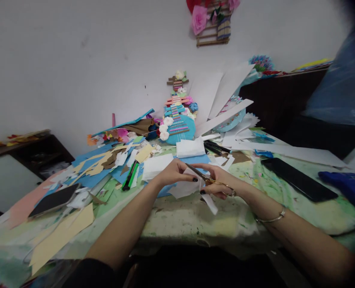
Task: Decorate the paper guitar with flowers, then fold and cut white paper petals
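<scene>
My left hand pinches a piece of white paper over the front part of the table. In my right hand is a pair of scissors with gold-coloured handles, its dark blades pointing up and left towards my left fingers. The blades lie across the paper, and a narrow white strip hangs below my right fingers. Just behind my hands sit a folded white paper and another white paper stack on blue sheets.
A green utility knife and paper scraps lie to the left, with a dark phone-like slab. Black pens lie behind. On the right are a black phone and a blue tool. A decorated paper guitar leans on the wall.
</scene>
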Available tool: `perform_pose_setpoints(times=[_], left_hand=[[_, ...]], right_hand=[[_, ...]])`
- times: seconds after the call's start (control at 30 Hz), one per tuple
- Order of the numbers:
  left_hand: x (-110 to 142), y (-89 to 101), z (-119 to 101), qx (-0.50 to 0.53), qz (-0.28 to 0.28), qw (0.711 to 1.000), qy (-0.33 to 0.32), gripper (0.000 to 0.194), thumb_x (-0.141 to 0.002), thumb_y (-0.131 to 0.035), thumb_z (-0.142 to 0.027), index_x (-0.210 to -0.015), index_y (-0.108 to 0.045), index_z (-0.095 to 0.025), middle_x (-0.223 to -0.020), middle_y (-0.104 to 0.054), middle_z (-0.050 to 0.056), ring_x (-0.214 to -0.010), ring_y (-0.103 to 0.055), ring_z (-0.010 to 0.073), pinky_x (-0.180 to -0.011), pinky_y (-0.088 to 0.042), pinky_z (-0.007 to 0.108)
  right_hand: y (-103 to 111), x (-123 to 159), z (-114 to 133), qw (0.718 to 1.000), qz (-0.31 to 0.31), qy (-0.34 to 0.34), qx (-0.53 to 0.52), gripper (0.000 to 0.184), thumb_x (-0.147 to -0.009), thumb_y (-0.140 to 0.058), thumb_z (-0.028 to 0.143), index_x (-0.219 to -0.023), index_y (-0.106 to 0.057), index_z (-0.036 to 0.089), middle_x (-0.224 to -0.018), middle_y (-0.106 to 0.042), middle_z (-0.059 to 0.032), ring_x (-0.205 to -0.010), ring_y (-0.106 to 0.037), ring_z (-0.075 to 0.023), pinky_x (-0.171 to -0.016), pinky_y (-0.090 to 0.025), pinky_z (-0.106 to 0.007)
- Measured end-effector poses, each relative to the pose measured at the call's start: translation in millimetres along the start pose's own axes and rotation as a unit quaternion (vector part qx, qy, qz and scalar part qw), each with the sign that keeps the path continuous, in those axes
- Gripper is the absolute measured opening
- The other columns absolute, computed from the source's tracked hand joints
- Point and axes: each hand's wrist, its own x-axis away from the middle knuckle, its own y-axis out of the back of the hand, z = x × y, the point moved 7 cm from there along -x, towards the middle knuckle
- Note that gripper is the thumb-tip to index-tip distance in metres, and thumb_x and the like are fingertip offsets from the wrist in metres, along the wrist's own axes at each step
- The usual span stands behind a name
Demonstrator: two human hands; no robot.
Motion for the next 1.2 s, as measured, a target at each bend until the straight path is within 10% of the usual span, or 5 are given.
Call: perform_pose_setpoints(times=[0.7, 1.03, 1.2], left_hand=[[-9, 39.8, 14, 0.101, -0.143, 0.982, 0.072, 0.024, -0.054, -0.078, -0.029, -0.065, -0.069, -0.01, -0.057, -0.064, 0.001, -0.05, -0.054, 0.0097, -0.049, -0.039, 0.02], [-32, 1.4, -7, 0.066, -0.08, 0.993, 0.061, 0.028, -0.058, -0.075, -0.034, -0.064, -0.065, -0.008, -0.056, -0.06, 0.0, -0.051, -0.05, 0.0088, -0.05, -0.036, 0.02], [-35, 27.3, -4, 0.027, -0.04, 0.995, 0.086, 0.031, -0.055, -0.077, -0.034, -0.065, -0.063, -0.008, -0.056, -0.058, 0.0, -0.05, -0.049, 0.0084, -0.049, -0.035, 0.019]], right_hand=[[43, 1, 3, 0.961, -0.22, 0.077, -0.153, 0.07, -0.065, -0.07, 0.035, -0.126, -0.044, 0.011, -0.062, -0.068, -0.0048, -0.032, -0.033, -0.003, -0.034, -0.023, -0.016], [40, -4, 1, 0.955, -0.271, 0.064, -0.106, 0.054, -0.055, -0.072, 0.026, -0.104, -0.056, 0.011, -0.052, -0.061, 0.0037, -0.032, -0.043, -0.0062, -0.034, -0.031, -0.018], [67, 10, -6, 0.912, -0.377, 0.073, -0.144, 0.042, -0.059, -0.066, 0.028, -0.096, -0.058, 0.011, -0.058, -0.064, -0.0012, -0.036, -0.045, -0.0073, -0.036, -0.031, -0.019]])
